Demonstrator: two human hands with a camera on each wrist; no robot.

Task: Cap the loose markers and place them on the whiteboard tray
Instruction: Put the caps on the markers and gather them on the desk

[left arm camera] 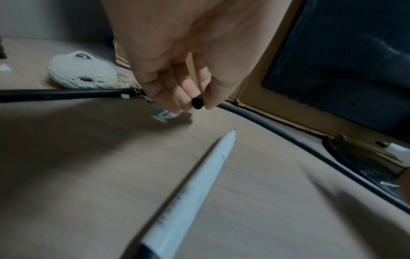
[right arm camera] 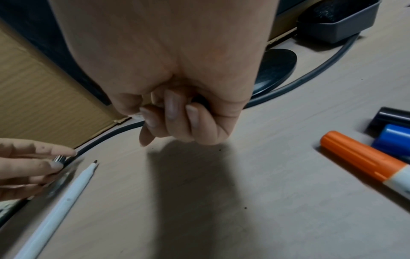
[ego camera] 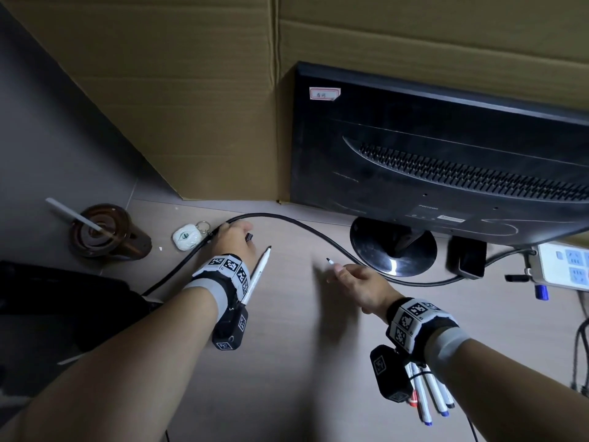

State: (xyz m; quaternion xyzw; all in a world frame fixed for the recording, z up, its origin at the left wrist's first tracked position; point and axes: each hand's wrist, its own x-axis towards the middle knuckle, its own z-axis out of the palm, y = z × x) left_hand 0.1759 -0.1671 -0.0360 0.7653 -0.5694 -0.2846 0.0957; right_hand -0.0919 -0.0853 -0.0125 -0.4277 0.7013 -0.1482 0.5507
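My left hand (ego camera: 236,237) pinches a small black cap (ego camera: 249,237) between thumb and fingertips, seen end-on in the left wrist view (left arm camera: 197,103). Just right of that hand an uncapped white marker (ego camera: 258,275) lies on the desk with its dark tip pointing away. My right hand (ego camera: 350,275) is curled round a second uncapped marker whose dark tip (ego camera: 329,260) pokes out toward the left hand. In the right wrist view the fingers (right arm camera: 173,113) hide most of that marker. Three capped markers (ego camera: 427,397), with orange (right arm camera: 363,161), blue and black caps, lie under my right wrist.
A black monitor (ego camera: 446,154) on a round stand (ego camera: 392,250) stands behind my right hand, and a black cable (ego camera: 302,226) loops across the desk. A brown cup (ego camera: 102,231) and a white earbud case (ego camera: 188,237) sit left. At right are a dark box (ego camera: 465,256) and a power strip (ego camera: 564,266).
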